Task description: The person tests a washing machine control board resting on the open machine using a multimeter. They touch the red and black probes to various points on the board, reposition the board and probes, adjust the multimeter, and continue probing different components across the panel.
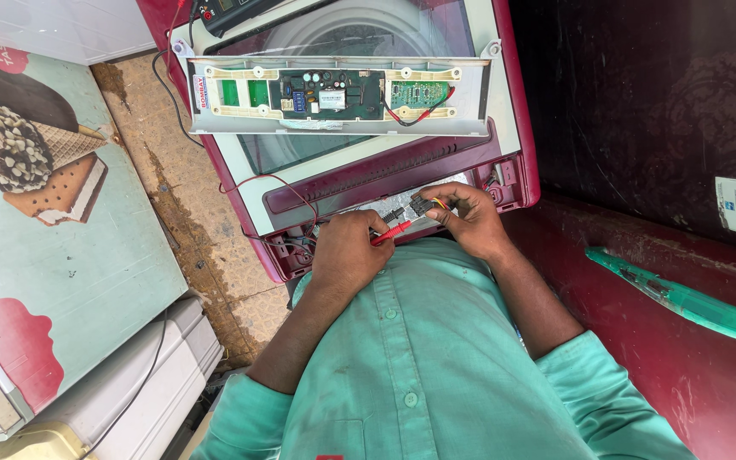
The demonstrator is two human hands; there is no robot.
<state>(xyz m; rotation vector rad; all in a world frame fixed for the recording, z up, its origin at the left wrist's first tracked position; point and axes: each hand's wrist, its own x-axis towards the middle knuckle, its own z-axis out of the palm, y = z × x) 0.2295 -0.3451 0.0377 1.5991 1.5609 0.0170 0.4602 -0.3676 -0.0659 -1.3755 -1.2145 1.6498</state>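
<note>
An appliance repair workshop. A maroon top-loading washing machine (504, 128) stands opened, its control panel (338, 95) flipped to expose green circuit boards (419, 94). A chest freezer (61, 221) with ice-cream pictures sits beside it on a stained, worn tiled floor (189, 196).

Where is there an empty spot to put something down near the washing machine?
Bare room: the dark red surface around the green tool, and the tiled floor left of the washing machine. Crowded: the circuit panel on its lid, and the wires where both hands work.
</note>
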